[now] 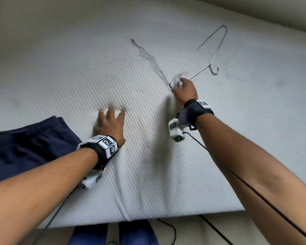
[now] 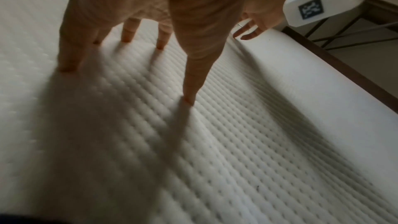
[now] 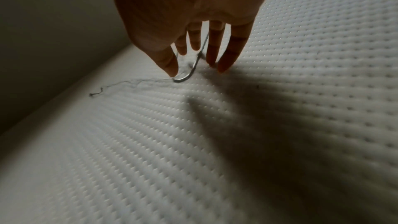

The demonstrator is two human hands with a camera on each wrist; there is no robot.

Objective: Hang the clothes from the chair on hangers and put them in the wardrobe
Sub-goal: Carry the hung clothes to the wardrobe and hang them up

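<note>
A thin wire hanger (image 1: 198, 53) lies on the white mattress (image 1: 69, 68), its hook pointing right. My right hand (image 1: 179, 84) is at the hanger's near corner. In the right wrist view the bent wire (image 3: 183, 78) loops round my fingers, and my thumb (image 3: 170, 69) pinches it against them. My left hand (image 1: 111, 114) presses flat on the mattress with straight, spread fingers (image 2: 127, 37) and holds nothing. Dark navy shorts (image 1: 25, 147) lie crumpled on the mattress just left of my left wrist. No wardrobe or chair is in view.
A loose grey thread (image 1: 148, 57) trails across the mattress from the hanger's corner toward the far side. A wall borders the mattress at the back. Black cables (image 1: 215, 230) run over the floor by the near edge. A dark bed frame (image 2: 344, 67) edges the mattress.
</note>
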